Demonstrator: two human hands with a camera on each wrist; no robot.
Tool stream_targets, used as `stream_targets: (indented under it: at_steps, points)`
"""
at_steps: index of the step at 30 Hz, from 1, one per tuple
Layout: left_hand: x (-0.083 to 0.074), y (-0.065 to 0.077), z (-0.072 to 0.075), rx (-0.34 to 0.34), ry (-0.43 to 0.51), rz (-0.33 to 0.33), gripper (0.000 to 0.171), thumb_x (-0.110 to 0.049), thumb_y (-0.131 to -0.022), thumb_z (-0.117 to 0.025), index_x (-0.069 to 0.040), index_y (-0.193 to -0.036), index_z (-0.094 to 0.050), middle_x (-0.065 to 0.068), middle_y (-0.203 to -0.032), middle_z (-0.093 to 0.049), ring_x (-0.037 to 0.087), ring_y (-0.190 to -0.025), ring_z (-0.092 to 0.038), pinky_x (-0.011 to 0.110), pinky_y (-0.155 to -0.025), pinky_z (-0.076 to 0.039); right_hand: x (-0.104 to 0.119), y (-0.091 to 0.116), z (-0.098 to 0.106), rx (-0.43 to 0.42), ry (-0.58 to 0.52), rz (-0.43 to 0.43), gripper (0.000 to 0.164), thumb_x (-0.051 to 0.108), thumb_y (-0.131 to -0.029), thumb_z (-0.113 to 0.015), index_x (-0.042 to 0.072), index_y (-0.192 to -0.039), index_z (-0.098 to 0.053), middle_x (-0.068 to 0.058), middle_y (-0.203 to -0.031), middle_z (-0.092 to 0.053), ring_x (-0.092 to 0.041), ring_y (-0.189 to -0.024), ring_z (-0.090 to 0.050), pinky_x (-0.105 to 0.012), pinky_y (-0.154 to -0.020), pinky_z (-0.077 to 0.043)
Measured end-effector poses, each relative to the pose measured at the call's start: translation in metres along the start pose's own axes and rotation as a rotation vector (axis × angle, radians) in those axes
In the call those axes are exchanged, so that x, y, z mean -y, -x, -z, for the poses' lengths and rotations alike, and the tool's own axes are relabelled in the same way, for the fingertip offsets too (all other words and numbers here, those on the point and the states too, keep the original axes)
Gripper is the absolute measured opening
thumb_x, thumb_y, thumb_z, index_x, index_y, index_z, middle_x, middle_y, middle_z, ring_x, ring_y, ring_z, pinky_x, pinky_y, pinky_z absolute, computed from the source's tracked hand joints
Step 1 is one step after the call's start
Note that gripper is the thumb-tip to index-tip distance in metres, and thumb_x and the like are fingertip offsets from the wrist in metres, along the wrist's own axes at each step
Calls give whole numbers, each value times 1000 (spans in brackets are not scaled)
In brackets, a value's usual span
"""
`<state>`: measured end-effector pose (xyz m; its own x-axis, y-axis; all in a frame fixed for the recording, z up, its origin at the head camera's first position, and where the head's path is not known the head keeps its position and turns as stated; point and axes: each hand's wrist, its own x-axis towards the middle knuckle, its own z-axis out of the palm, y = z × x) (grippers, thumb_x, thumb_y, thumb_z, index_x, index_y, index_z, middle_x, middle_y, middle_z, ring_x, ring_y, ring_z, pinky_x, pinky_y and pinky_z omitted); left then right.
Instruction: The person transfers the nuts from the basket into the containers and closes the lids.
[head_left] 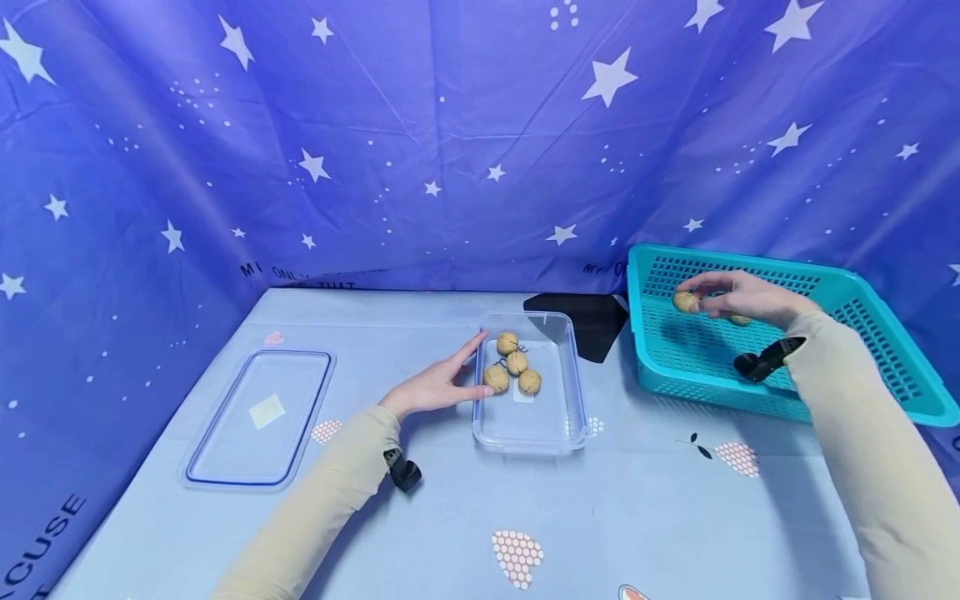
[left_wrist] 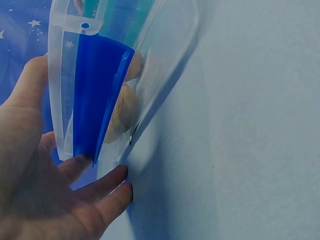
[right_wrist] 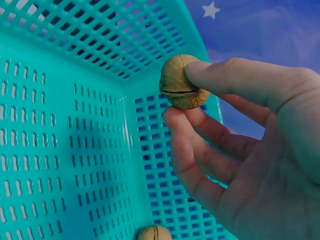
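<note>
A clear container (head_left: 551,427) stands on the counter (head_left: 420,533), four walnuts (head_left: 517,362) lying together in its far half. At its left wall, the left hand (head_left: 431,385) rests with fingers extended and spread, touching the side without gripping. Well to the right of the container, the right hand (head_left: 738,296) pinches a single walnut (head_left: 684,301) between thumb and fingertips, holding it above the floor of a teal basket (head_left: 693,390). Another walnut (head_left: 740,320) lies in that basket, partly hidden by the hand. Left of the container, a blue-edged lid (head_left: 240,442) lies flat, and a starry blue curtain (head_left: 450,125) hangs behind the container.
</note>
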<state>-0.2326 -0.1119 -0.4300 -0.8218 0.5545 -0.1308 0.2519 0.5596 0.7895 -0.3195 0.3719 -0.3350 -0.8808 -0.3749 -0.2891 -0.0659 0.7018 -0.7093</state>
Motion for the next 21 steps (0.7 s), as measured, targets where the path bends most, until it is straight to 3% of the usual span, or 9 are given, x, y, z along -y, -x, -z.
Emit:
stream_targets:
  at_steps: [15, 21]
  points:
    - [0, -1, 0, -2, -4, 4, 92, -47, -89, -65, -40, -155, -1, 10, -159, -14, 39, -138, -27, 57, -111, -21, 24, 11, -9, -38, 72, 65, 48, 20, -99, -58, 4, -141, -46, -17, -135, -48, -23, -103, -53, -38, -79, -50]
    - [1, -1, -1, -5, -3, 11, 91, -47, -89, -65, -41, -155, -2, 12, -159, -15, 39, -138, -28, 57, -111, -22, 34, 14, -19, -42, 90, 115, 44, 20, -98, -58, 3, -138, -49, -17, -134, -49, -30, -110, -50, -38, -80, -50]
